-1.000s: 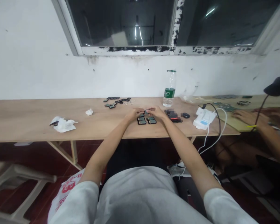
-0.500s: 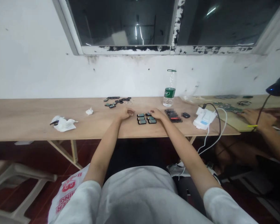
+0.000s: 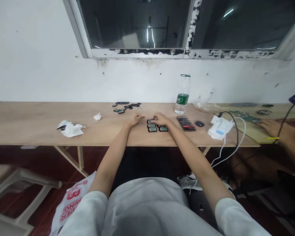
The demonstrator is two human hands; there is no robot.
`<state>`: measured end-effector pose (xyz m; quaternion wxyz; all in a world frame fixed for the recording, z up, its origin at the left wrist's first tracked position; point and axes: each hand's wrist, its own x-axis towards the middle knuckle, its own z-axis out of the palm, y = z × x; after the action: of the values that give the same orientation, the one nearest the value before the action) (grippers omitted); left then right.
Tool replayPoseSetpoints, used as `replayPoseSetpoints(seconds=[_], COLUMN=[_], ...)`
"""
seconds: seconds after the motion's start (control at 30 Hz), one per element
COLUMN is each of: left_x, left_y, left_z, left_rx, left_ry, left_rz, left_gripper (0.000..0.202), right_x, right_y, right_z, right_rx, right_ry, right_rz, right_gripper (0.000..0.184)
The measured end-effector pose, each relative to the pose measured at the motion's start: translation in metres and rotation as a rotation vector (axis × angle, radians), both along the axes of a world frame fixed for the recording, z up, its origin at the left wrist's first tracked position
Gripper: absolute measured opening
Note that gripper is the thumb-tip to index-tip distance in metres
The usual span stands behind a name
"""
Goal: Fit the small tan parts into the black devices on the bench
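Note:
Several small black plastic cases with grey-green boards (image 3: 152,129) lie in two columns on the wooden table in front of me. My right hand (image 3: 162,119) reaches over them, its fingertips at the top of the left column. Its fingers are bent close together, and whatever they grip is too small to name. To the left of the cases, my left hand (image 3: 135,119) rests near the tabletop with thumb and fingers pinched. A tiny pale piece may be at its fingertips, but I cannot make it out. Part of the right column is hidden under my right hand.
Behind my left hand lie more black cases (image 3: 121,111) and scattered small pale pieces. A water bottle (image 3: 182,104), phone (image 3: 186,123), black earbud-like case (image 3: 200,123) and white cabled device (image 3: 220,127) stand right. Crumpled tissue (image 3: 72,129) lies left. A co-worker's hand (image 3: 272,126) is far right.
My right hand has shifted left from the right column to the top of the left column. My left hand stays beside the cases, fingers still pinched. The view has turned slightly left.

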<state>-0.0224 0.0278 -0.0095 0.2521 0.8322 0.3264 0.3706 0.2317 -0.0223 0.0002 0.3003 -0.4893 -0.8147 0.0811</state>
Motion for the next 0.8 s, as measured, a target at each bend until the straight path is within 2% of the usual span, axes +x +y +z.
replayPoseSetpoints(seconds=[0.07,0.17,0.3,0.4,0.6,0.73,0.8], left_x=[0.007,0.017,0.026,0.028,0.028,0.03,0.032], left_y=[-0.002,-0.007,-0.014,-0.015,-0.011,-0.013,-0.015], left_z=[0.001,0.003,0.003,0.001,0.0,0.002,0.003], left_rx=[0.077,0.189,0.263,0.328,0.431,0.484,0.456], left_ry=[-0.002,0.011,0.053,0.087,0.138,0.125,0.097], left_rz=[-0.013,-0.043,-0.087,-0.122,-0.154,-0.105,-0.087], left_gripper=[0.037,0.029,0.021,0.019,0.021,0.025,0.023], right_x=[0.0,-0.001,-0.003,-0.005,-0.007,-0.006,-0.005], right_y=[-0.002,-0.005,-0.007,-0.007,-0.012,-0.015,-0.015], right_z=[-0.002,-0.004,-0.006,-0.006,-0.002,0.001,0.001], right_rx=[-0.024,-0.066,-0.077,-0.127,-0.193,-0.182,-0.184], right_ry=[0.163,0.407,0.587,0.678,0.767,0.826,0.843], right_rz=[0.073,0.154,0.084,0.048,0.066,0.054,0.041], right_gripper=[0.023,0.023,0.028,0.028,0.028,0.031,0.032])
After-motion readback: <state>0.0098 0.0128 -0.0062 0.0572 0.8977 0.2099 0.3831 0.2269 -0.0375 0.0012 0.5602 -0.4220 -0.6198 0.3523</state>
